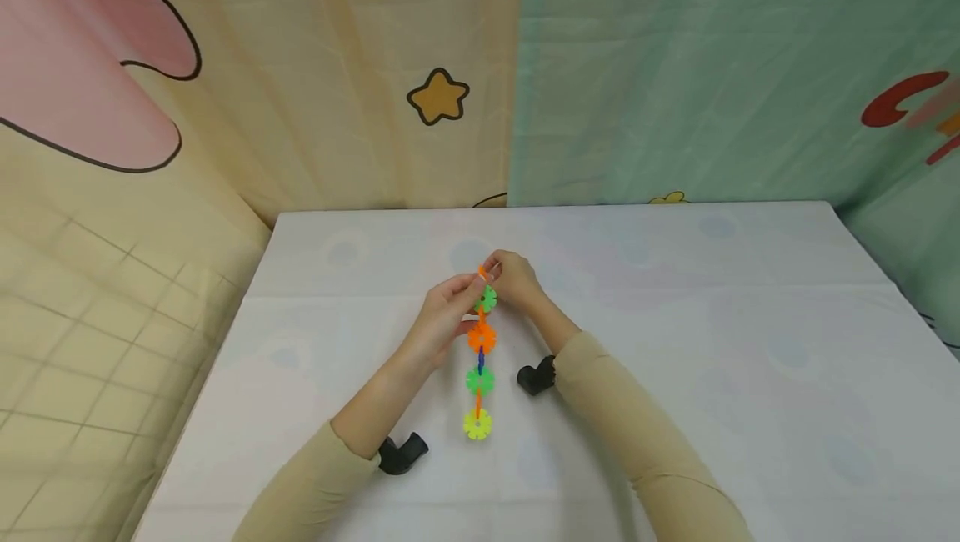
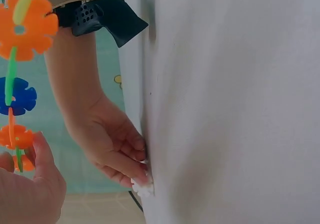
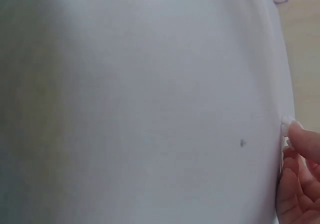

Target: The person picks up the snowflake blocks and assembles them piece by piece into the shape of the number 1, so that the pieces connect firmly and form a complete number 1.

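Note:
A chain of interlocked flower-shaped plastic discs (image 1: 481,338), in orange, green, blue and yellow, runs down from my left hand (image 1: 442,314). That hand pinches the chain near its far end; in the left wrist view its thumb and fingers hold a small orange disc (image 2: 16,135). Beyond it, my right hand (image 1: 516,278) is close to the chain's top. Between its thumb and fingers it pinches a small white notched disc (image 2: 142,188), also visible as a white piece (image 3: 285,127) in the right wrist view. Whether the white disc touches the chain cannot be told.
Beneath both hands spreads a table with a white cloth (image 1: 720,342). A printed curtain (image 1: 360,108) hangs behind its far edge. Black wrist-worn devices (image 1: 403,454) stick out at both cuffs, close to the chain's sides.

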`<state>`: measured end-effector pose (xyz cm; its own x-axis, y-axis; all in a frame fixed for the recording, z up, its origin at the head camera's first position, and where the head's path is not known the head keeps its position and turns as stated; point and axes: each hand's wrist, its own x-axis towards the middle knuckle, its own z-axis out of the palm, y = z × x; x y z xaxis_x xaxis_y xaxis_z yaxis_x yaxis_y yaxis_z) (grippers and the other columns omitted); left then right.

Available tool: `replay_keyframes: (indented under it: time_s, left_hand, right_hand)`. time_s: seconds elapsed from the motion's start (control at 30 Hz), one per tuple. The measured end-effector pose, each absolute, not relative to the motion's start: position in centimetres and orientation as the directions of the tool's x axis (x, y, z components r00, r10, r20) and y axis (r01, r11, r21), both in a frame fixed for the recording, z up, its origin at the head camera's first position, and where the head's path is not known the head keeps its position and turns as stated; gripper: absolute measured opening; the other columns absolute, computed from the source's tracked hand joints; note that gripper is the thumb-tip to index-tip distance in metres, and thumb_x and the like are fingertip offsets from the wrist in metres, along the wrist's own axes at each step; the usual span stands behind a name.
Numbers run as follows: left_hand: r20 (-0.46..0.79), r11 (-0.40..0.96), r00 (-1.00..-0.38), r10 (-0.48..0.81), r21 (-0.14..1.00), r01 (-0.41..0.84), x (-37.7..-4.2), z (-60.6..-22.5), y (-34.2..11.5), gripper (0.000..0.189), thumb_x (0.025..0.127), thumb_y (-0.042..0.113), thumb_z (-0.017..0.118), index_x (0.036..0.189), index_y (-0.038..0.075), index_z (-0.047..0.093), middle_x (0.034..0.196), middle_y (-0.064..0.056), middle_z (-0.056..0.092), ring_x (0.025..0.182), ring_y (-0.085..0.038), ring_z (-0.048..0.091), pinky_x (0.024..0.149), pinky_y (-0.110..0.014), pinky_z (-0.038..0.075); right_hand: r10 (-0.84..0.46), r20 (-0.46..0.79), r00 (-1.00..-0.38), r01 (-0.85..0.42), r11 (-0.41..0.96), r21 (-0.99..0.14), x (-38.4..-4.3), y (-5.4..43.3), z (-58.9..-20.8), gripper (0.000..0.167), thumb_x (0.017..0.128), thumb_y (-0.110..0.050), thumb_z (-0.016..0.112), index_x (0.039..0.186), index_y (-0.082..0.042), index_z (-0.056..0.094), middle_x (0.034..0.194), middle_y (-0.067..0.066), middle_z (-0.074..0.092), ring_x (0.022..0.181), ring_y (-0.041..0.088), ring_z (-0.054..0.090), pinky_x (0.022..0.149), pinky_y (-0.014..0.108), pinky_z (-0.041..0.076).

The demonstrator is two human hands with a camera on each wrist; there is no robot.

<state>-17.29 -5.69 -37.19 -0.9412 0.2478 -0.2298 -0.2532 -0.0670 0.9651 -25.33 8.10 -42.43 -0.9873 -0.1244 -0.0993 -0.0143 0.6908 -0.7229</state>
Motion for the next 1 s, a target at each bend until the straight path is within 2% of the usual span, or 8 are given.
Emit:
replay_keyframes:
  time_s: [0.1,0.27,0.43,0.6,0.87,1.0]
  left_hand:
    - [-0.223,-0.059,-0.938,0.265,0.967,-0.247,-17.2,-37.4,-5.5,0.036,0.097,0.020,0.050,0.116,-0.010,0.055,0.077,0.006,0.059,0.072,-0.011,0.054,0.066,-0.023,0.047]
    - [-0.215,-0.032,-0.929,0.300,0.971,-0.236,-17.1,-37.7,-5.3,0.036,0.097,0.020,0.051,0.118,-0.010,0.056,0.081,0.005,0.061,0.075,-0.011,0.056,0.069,-0.024,0.048]
    - [-0.225,-0.012,-0.927,0.301,0.971,-0.240,-16.9,-37.8,-5.1,0.036,0.097,0.020,0.052,0.121,-0.007,0.055,0.082,0.004,0.060,0.076,-0.012,0.056,0.071,-0.026,0.049]
    - [-0.243,0.001,-0.926,0.290,0.967,-0.254,-16.7,-38.0,-4.8,0.035,0.096,0.020,0.053,0.121,-0.005,0.056,0.081,0.004,0.060,0.076,-0.012,0.055,0.072,-0.028,0.049]
    - [-0.242,0.008,-0.920,0.310,0.968,-0.252,-16.4,-38.1,-4.4,0.036,0.096,0.020,0.053,0.121,-0.005,0.057,0.081,0.004,0.060,0.074,-0.012,0.053,0.070,-0.027,0.049]
    - [-0.248,0.025,-0.915,0.317,0.967,-0.253,-16.4,-38.1,-4.3,0.036,0.096,0.022,0.054,0.121,-0.003,0.058,0.082,0.004,0.062,0.075,-0.012,0.054,0.069,-0.026,0.048]
  right_hand:
    - [-0.154,-0.121,-0.981,-0.001,0.623,-0.782,-25.0,8.8,-42.5,0.015,0.082,0.001,0.061,0.097,0.000,0.060,0.084,0.012,0.061,0.071,0.020,0.054,0.063,0.026,0.046]
    - [-0.192,-0.200,-0.961,0.101,0.431,-0.897,-24.6,10.5,-42.0,0.021,0.084,0.002,0.060,0.105,0.003,0.057,0.073,0.009,0.060,0.059,0.017,0.055,0.059,0.024,0.050]
    - [-0.233,-0.169,-0.958,0.091,0.311,-0.946,-24.0,12.3,-40.2,0.026,0.087,-0.004,0.064,0.111,0.004,0.058,0.072,0.010,0.063,0.060,0.016,0.057,0.062,0.025,0.053]
    - [-0.295,-0.094,-0.951,0.011,0.269,-0.963,-23.0,13.4,-37.6,0.026,0.089,-0.004,0.061,0.113,0.005,0.058,0.079,0.018,0.064,0.062,0.015,0.057,0.066,0.026,0.053]
    - [-0.363,-0.051,-0.930,-0.048,0.259,-0.965,-21.6,14.1,-35.2,0.024,0.089,-0.001,0.058,0.112,0.005,0.058,0.073,0.007,0.063,0.063,0.017,0.057,0.065,0.027,0.053]
    - [-0.383,-0.043,-0.923,-0.068,0.270,-0.961,-21.1,14.2,-34.9,0.023,0.090,-0.001,0.057,0.112,0.005,0.058,0.076,0.013,0.063,0.064,0.021,0.058,0.065,0.027,0.053]
